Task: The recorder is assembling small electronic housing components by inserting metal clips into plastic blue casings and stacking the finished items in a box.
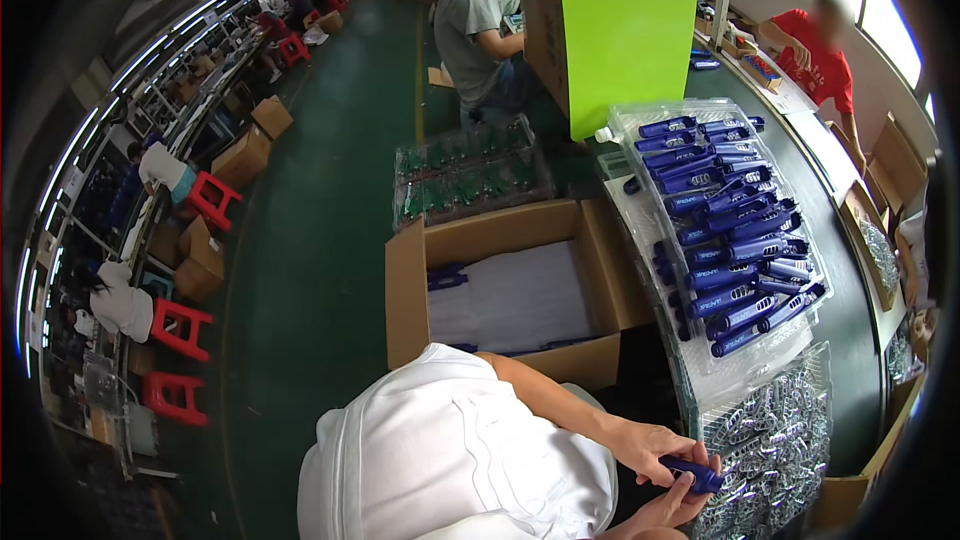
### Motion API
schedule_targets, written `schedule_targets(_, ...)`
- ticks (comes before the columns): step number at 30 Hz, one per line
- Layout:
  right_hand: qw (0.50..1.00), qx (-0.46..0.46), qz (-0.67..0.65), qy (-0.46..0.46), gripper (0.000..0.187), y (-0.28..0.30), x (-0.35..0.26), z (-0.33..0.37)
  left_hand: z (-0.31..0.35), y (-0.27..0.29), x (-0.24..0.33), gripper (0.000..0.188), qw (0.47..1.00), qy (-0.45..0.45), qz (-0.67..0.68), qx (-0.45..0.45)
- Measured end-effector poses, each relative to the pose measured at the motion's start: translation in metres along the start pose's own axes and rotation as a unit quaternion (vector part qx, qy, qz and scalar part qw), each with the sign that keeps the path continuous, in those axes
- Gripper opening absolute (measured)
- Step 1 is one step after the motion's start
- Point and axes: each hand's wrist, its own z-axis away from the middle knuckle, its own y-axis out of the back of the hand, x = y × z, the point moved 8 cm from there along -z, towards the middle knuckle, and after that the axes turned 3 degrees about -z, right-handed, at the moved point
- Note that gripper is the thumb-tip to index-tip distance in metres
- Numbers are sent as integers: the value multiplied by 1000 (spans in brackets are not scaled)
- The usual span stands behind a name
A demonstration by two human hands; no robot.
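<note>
Both my hands meet over the near edge of the bench, around one dark blue tubular plastic housing. My left hand pinches it at its left end with the fingers. From below, my right hand is closed round its other end, with the thumb lying against it. My fingers cover much of the piece. Next to my hands lies a heap of shiny clear or silvery parts. Beyond it, a clear plastic tray carries several rows of similar blue housings.
An open cardboard box with white sheets and blue pieces stands beside me. Behind it is a clear tray of green-tinted parts. A person in grey sits near a green panel; another in red works across the bench.
</note>
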Motion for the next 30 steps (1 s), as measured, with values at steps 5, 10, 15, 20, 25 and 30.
schedule_targets(5, 998, 55, -2, 18, 57, 25, -6, 21, -11, -35, -19, 36, 994, 62, 42, -74)
schedule_targets(10, 995, 91, -12, -44, 48, 38, -12, 34, -19, -55, -42, 36, 982, 122, 73, -127)
schedule_targets(15, 983, 121, -127, -52, 47, 55, -14, 42, -30, -75, -40, 33, 978, 117, 45, -170)
schedule_targets(20, 968, 195, -155, 5, 50, 74, 3, 54, -36, -94, -69, 32, 970, 142, 29, -193)
schedule_targets(25, 979, 185, -83, 5, 47, 85, 3, 49, -44, -99, -69, 35, 972, 156, 20, -174)
schedule_targets(30, 979, 196, -55, -33, 45, 96, 8, 49, -48, -105, -82, 39, 964, 184, 71, -179)
